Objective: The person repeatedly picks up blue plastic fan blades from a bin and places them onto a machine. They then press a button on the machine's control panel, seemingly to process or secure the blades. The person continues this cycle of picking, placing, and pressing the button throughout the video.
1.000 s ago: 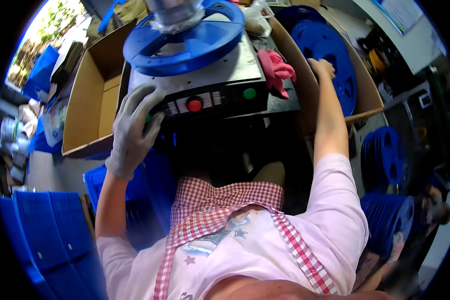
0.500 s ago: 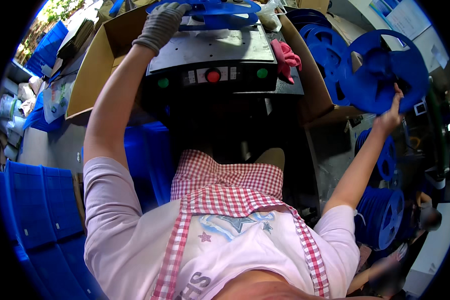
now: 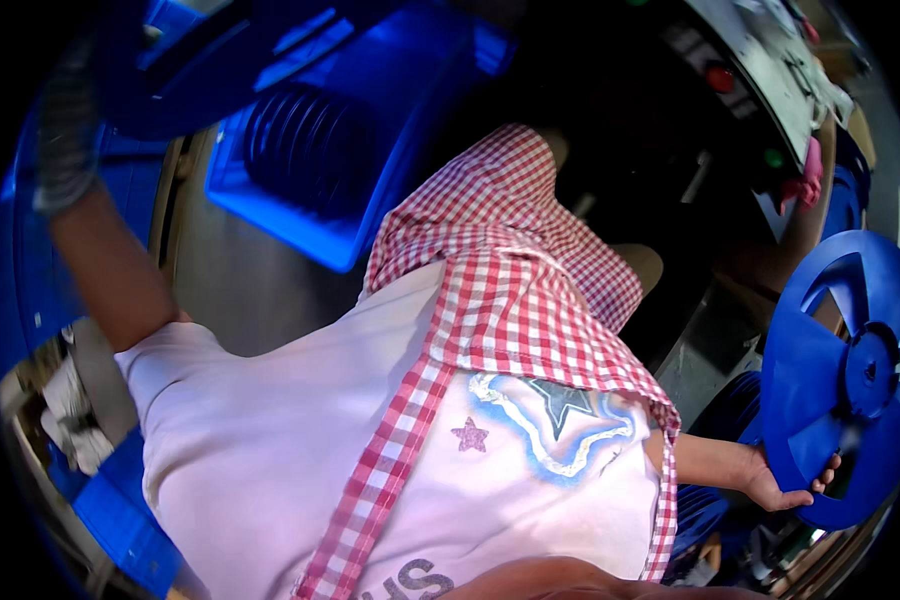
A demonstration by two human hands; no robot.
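Observation:
My left hand, in a grey knit glove, is raised at the upper left on the edge of a blue plastic reel. That reel is cut off by the top edge of the view, and the glove's fingers are dark and blurred. At the far right my bare right hand grips another blue reel by its lower rim. This second reel stands nearly upright, showing its round hub and wide cut-outs, with my thumb on the near side and fingertips through an opening.
Below the left reel sits a blue crate holding several blue discs on edge. A machine with a red button stands at the upper right, with a pink cloth beside it. More blue reels lie behind my right forearm.
My view has turned left. My left hand has gone from the machine top to over the crate side, bringing its reel along. My right hand still holds its reel, now lower beside my body.

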